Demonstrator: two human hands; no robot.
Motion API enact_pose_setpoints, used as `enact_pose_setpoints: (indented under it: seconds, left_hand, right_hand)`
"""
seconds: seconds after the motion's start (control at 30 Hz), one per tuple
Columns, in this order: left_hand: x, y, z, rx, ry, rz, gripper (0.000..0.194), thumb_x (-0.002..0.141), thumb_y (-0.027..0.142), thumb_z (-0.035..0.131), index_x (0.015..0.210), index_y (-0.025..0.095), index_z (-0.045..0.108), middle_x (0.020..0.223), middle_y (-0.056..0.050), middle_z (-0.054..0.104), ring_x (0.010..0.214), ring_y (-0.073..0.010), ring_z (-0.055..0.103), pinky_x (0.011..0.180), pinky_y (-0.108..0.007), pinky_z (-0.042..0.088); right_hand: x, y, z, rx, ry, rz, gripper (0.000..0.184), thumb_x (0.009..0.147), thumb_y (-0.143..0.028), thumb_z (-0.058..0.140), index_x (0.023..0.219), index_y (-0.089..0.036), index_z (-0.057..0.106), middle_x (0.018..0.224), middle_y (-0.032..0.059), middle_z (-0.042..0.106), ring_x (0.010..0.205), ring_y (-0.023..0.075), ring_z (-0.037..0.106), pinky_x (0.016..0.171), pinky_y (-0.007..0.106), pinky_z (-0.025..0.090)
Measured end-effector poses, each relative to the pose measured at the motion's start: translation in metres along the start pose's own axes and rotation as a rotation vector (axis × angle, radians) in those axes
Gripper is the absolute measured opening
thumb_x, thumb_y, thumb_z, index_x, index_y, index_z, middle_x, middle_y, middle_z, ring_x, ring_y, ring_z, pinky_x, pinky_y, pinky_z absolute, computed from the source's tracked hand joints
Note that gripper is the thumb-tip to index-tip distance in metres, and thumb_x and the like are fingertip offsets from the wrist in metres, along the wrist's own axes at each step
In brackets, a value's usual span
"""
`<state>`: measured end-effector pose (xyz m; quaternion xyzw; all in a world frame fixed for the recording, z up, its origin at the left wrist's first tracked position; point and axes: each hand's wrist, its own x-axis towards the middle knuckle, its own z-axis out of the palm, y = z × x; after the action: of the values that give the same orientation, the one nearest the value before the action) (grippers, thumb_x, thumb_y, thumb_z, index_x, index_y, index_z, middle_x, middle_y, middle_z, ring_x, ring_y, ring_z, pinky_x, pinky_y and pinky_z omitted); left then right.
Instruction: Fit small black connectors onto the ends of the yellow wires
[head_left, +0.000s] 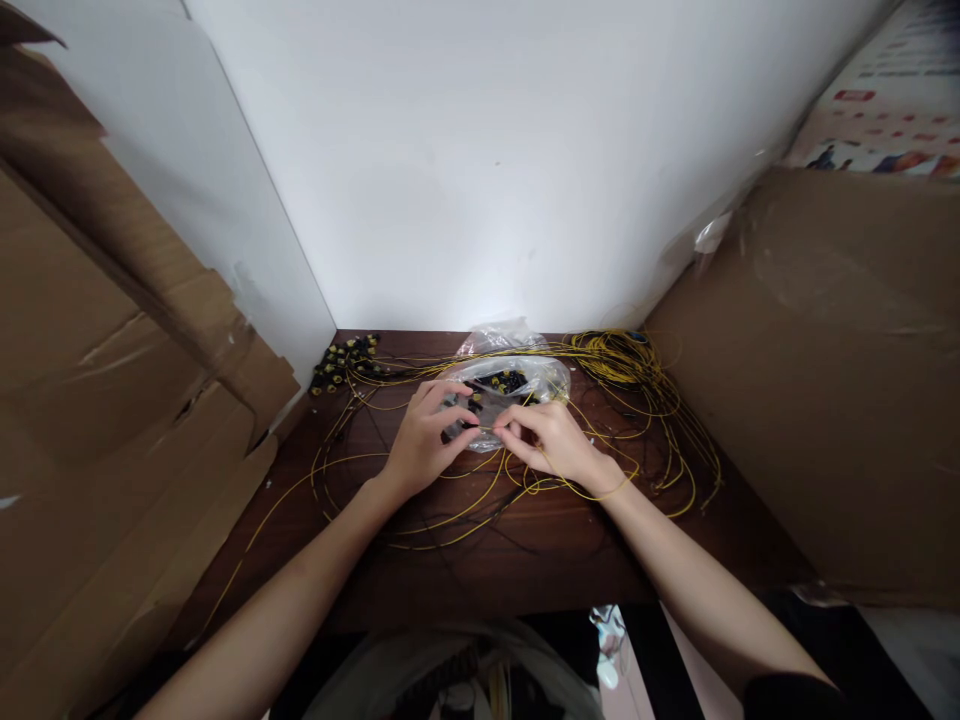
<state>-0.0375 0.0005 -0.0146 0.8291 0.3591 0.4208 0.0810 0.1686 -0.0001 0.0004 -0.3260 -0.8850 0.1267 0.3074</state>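
Above an open clear plastic bag [551, 383], my two hands come close together. My left hand [427, 440] pinches a small dark piece between thumb and index finger; its exact kind is too small to make out. The fingertips of my right hand [553, 440] are closed on a thin yellow wire [487, 430], whose short end points toward the left fingertips. Inside the bag lie several small black and yellow parts [504, 382]. Loops of yellow wire [480, 510] spread over the dark wooden tabletop [555, 560] around and beneath both hands.
At the back right lies a bundle of yellow wires [611, 360]. A pile of black and yellow connector-like pieces [345, 362] sits at the back left. Cardboard stands on the left [135, 400] and a large cardboard box [847, 380] on the right. A white wall [480, 180] closes the back.
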Motion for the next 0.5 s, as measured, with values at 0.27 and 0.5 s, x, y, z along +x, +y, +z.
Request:
enact_pose_setpoints:
  seconds: [0.27,0.5]
  left_hand:
    - [0.0007,-0.0016,0.0012,-0.051,0.020,-0.066,0.003,0.072,0.020,0.067,0.074,0.020,0.065,0.117,-0.007,0.053,0.115,-0.0234,0.043,0.097,-0.046,0.036]
    - [0.0011,-0.0065,0.0033,-0.108,0.022,-0.155,0.005,0.069,0.021,0.069,0.073,0.019,0.065,0.115,-0.008,0.056,0.112,-0.0237,0.047,0.096,-0.046,0.036]
  right_hand:
    - [-0.0003,-0.0009,-0.0024,0.034,-0.016,-0.002,0.005,0.076,-0.014,0.051,0.076,-0.016,0.056,0.054,-0.0057,0.053,0.046,0.0057,0.046,0.053,0.019,0.035]
    - [-0.0002,0.0049,-0.0082,0.005,0.027,0.047,0.004,0.070,-0.012,0.052,0.071,-0.017,0.052,0.057,-0.0047,0.056,0.048,0.0066,0.049,0.054,0.019,0.036]
